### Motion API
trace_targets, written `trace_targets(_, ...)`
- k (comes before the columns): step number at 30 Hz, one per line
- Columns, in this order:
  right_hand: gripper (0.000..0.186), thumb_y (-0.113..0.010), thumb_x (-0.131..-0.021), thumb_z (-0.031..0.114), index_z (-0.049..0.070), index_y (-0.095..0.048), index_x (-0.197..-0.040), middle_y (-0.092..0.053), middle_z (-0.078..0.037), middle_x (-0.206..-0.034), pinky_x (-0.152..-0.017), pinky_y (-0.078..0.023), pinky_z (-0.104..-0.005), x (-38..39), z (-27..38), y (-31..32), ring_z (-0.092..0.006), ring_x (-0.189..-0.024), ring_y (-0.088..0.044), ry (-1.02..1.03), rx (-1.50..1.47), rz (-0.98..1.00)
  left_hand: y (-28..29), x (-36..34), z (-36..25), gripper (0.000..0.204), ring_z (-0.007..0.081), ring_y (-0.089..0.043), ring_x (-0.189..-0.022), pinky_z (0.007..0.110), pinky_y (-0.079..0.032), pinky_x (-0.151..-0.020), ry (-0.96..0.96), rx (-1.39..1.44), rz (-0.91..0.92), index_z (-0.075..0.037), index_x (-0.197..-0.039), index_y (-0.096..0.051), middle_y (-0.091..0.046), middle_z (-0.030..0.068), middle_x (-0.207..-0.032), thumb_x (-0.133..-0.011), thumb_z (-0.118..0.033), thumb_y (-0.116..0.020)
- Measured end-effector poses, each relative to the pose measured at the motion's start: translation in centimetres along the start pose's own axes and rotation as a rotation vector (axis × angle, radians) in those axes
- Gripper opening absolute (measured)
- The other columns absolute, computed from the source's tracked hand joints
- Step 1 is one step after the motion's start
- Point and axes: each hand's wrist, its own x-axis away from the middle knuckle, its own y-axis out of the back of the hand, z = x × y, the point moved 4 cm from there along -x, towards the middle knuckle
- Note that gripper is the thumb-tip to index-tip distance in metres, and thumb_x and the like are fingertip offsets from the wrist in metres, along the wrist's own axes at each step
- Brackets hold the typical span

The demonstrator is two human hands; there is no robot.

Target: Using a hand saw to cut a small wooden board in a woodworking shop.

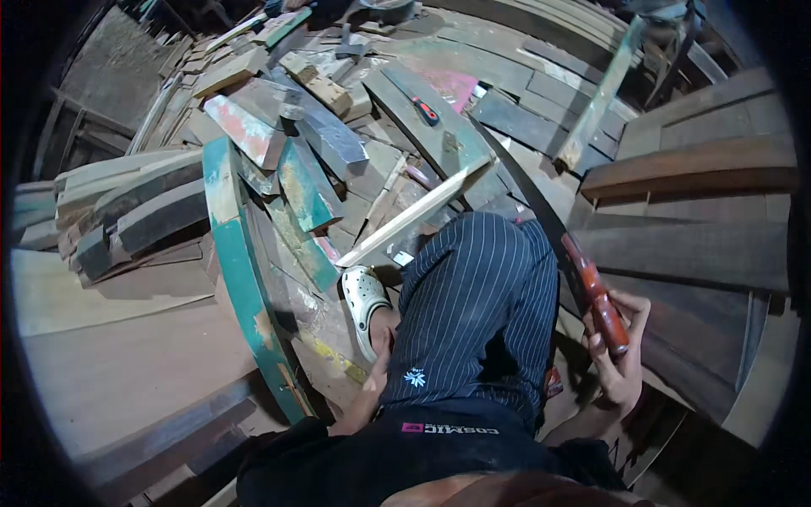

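My right hand (617,355) grips the reddish wooden handle (596,296) of a long, dark, slightly curved blade (532,190), which slants up and leftward beside my striped trouser leg (469,304). My left hand (376,367) is low beside that leg, near a white perforated clog (363,300); its fingers are mostly hidden. A pale wooden strip (389,234) lies diagonally beyond my knee. A small red-and-black handled tool (425,111) rests on a greenish board (439,148) near the blade's far end.
Painted offcuts and blocks (308,182) are piled ahead, with stacked curved pieces (156,220) at the left. A long teal board (236,279) runs beside me. Wide panels (693,253) and a brown rail (684,173) are at the right, and a weathered beam (600,101) slants behind.
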Motion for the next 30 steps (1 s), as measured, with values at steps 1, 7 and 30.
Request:
trace_targets(1, 0.058, -0.065, -0.092, 0.024, 0.0, -0.029, -0.13, -0.053, -0.017, -0.109, -0.091, -0.04, -0.0341, 0.0, -0.1, 0.0, -0.018, -0.099, -0.052, -0.024, 0.005, -0.046, -0.4, 0.6, -0.5, 0.027, 0.0192, -0.065, -0.09, 0.033, -0.05, -0.084, 0.066, 0.025, 0.009, -0.003, -0.106, -0.066, -0.07, 0.0108, -0.101, -0.095, -0.026, -0.056)
trace_targets(7, 0.047, -0.072, -0.087, 0.023, 0.0, -0.042, -0.114, -0.062, -0.012, -0.087, -0.066, -0.047, -0.0251, -0.9, -0.5, 0.4, -0.0117, -0.071, -0.059, -0.081, 0.131, -0.206, -2.4, 4.8, -10.6, 0.022, 0.0168, -0.064, -0.073, 0.027, -0.053, -0.062, -0.226, -0.698, -0.069, -0.002, -0.099, -0.062, -0.062, 0.0055, -0.086, -0.096, -0.023, -0.055)
trace_targets(30, 0.027, -0.069, -0.087, 0.017, 0.001, -0.052, -0.101, -0.055, -0.017, -0.06, -0.05, -0.045, -0.0363, -7.5, 5.0, -0.8, -0.0301, -0.05, -0.061, 0.051, 0.427, 0.091, -29.5, -13.6, -24.5, 0.039, 0.0445, -0.063, -0.067, 0.053, -0.049, -0.06, -1.517, -1.797, -0.326, -0.007, -0.103, -0.052, -0.061, 0.0249, -0.07, -0.08, -0.033, -0.071)
